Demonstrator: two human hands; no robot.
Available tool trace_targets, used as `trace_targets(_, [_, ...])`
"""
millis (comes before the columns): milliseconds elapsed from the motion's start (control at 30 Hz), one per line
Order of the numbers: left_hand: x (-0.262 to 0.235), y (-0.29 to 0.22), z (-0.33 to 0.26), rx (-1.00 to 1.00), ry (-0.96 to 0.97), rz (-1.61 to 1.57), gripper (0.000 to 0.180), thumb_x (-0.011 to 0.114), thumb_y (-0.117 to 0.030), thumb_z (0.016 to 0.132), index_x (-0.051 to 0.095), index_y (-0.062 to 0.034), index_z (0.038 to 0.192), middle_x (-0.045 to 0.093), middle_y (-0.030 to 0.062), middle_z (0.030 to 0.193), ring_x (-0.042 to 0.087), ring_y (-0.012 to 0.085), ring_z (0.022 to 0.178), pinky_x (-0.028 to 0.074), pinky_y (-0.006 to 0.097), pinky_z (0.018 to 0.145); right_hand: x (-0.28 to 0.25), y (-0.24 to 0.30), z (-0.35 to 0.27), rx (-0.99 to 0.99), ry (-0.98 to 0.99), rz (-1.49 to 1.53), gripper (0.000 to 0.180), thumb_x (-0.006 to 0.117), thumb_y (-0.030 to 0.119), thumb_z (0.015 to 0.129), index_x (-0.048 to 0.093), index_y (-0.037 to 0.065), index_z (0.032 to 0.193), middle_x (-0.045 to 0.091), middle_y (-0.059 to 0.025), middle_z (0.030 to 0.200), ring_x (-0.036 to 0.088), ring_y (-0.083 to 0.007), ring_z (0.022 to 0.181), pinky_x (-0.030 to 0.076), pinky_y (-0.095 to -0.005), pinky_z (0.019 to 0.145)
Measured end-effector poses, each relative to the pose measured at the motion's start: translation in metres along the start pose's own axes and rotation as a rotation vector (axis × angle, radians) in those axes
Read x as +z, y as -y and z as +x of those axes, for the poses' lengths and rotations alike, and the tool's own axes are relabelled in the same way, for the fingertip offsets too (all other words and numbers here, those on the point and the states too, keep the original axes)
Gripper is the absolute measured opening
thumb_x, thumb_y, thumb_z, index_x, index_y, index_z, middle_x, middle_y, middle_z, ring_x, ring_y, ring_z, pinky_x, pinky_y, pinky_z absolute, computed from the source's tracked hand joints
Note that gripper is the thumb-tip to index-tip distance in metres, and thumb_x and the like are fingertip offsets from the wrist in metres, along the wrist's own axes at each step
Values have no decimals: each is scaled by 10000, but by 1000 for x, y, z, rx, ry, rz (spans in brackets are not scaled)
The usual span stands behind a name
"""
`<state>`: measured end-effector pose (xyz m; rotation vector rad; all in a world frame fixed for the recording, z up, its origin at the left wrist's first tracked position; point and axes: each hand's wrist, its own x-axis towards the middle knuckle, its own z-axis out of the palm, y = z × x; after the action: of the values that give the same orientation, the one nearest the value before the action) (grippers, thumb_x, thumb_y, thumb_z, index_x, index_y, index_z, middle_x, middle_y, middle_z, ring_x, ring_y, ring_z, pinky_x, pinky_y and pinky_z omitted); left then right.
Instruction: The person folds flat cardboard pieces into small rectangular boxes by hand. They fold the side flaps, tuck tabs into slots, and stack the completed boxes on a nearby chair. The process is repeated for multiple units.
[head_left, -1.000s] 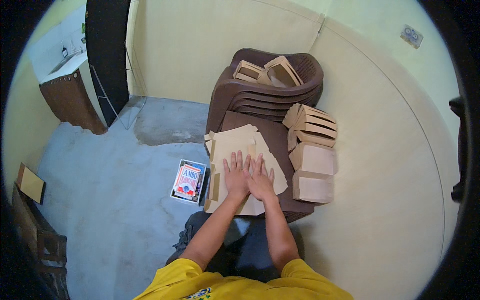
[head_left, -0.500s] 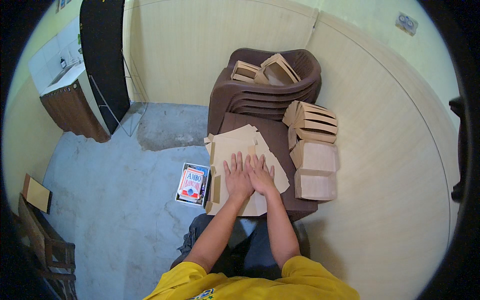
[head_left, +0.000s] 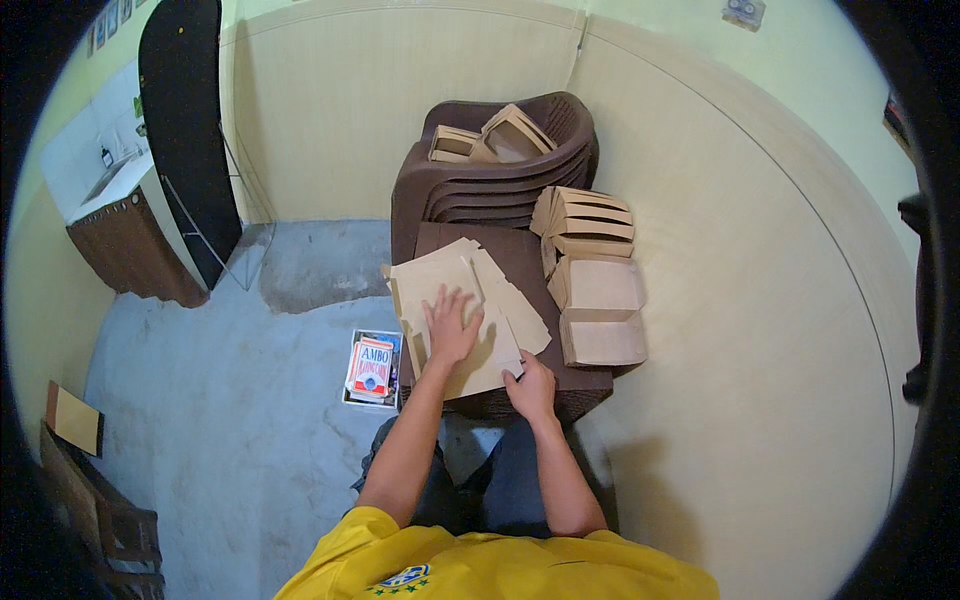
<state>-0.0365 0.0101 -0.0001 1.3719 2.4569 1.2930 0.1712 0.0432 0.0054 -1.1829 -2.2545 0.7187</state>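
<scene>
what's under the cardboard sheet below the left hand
More cardboard sticks out at its right, over a dark brown surface. The top sheet hides the rest, so whether that cardboard is a separate piece can't be seen.

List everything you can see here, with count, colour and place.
cardboard sheets: two or more, tan, overlapping on brown surface
plastic chairs: one stack, brown, against wall
open cardboard boxes: several, tan, on chairs and right of brown surface
white box: one, floor, left of chairs
printed carton: one, white-red-blue, in white box
counter: one, white, far left
curtain: one, brown, below counter
panel: one, black, right of counter
board: one, tan-faced, lower left
shirt: one, yellow, bottom
left hand: one, bare, flat on top sheet
right hand: one, bare, at sheet's near-right corner
</scene>
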Motion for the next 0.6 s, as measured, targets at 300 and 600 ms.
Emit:
trace_targets(300, [-30,-48,-122,277,64,-54,333,797,-332,905,765,-61,1096,703,132,1187,636,343,1220,524,468,1028,2,0,29,183,69,99,281,822,326,870,824,53,941,807,-168,892,789,-359,838,612,-463,788])
trace_targets(600, [-35,-61,-129,37,-106,5,193,776,-255,956,772,-77,1030,724,89,889,699,287,788,573,438,742,-2,0,33,395,203,656,177,814,87,859,776,-7,1004,773,-74,886,689,-151,714,542,-296,628])
